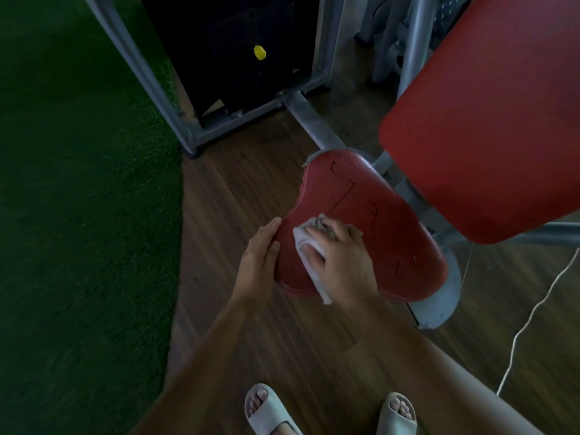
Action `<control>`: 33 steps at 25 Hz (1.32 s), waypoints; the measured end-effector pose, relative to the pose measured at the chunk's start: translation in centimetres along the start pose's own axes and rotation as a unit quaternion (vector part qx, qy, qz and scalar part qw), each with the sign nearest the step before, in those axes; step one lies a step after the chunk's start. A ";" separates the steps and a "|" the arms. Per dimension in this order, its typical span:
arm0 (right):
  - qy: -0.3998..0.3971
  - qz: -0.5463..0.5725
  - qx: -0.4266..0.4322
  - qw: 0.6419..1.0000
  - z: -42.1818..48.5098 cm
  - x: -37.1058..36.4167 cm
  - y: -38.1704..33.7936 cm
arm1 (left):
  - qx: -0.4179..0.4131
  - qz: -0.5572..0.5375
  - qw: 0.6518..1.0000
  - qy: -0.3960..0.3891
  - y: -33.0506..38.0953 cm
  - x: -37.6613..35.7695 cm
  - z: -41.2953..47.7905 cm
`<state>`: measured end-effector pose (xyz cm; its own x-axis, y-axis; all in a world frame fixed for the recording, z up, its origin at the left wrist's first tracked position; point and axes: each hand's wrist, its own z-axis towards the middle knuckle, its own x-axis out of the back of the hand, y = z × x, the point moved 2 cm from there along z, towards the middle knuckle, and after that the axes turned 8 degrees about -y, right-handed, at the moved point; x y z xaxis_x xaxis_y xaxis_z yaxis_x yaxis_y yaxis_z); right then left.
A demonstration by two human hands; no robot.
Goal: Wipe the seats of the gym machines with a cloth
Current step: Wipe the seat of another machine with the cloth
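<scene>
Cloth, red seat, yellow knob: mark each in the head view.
cloth [300, 237]: head view, pale fold at its left edge.
red seat [376, 221]: head view, bare middle of the pad.
yellow knob [260, 53]: head view, centre of its cap.

My right hand [340, 259] presses a pale cloth [309, 246] onto the near part of the red seat [376, 221], fingers curled over it. My left hand [260, 262] lies flat against the seat's left edge. The red backrest [489, 127] rises at right, above the wooden floor [244, 189].

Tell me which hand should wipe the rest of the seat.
Right. The right hand holds the cloth on the seat; the left hand only rests flat on its edge.
</scene>
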<state>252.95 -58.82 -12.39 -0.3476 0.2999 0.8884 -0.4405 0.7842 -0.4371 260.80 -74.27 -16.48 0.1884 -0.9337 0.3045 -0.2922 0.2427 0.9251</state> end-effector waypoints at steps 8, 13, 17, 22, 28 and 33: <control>0.031 0.026 0.000 0.999 -2.6 -0.1 2.3 | -0.089 0.270 0.959 0.007 -0.7 -1.7 -3.2; 0.029 0.024 0.034 0.999 -5.7 -0.5 0.9 | -0.049 0.205 0.977 0.022 -0.5 -2.6 -3.6; 0.030 0.019 -0.029 0.999 -1.6 0.8 3.4 | -0.041 0.218 0.975 0.028 -0.2 -2.6 -3.3; 0.048 0.062 -0.005 0.997 -4.5 -0.3 2.1 | -0.049 0.233 0.971 0.031 -0.1 -2.5 -2.8; -0.014 0.075 -0.006 0.997 -2.4 1.7 4.1 | -0.050 0.311 0.947 0.065 1.6 -3.0 -1.9; 0.035 0.076 -0.002 0.996 -4.1 3.9 8.3 | -0.033 0.386 0.919 0.074 4.7 -7.1 -0.9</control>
<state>251.30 -48.89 -11.95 -0.3509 0.4535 0.8193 -0.3837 0.7285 -0.5675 258.96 -66.28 -14.08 0.0755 -0.4311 0.8991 -0.3350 0.8383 0.4301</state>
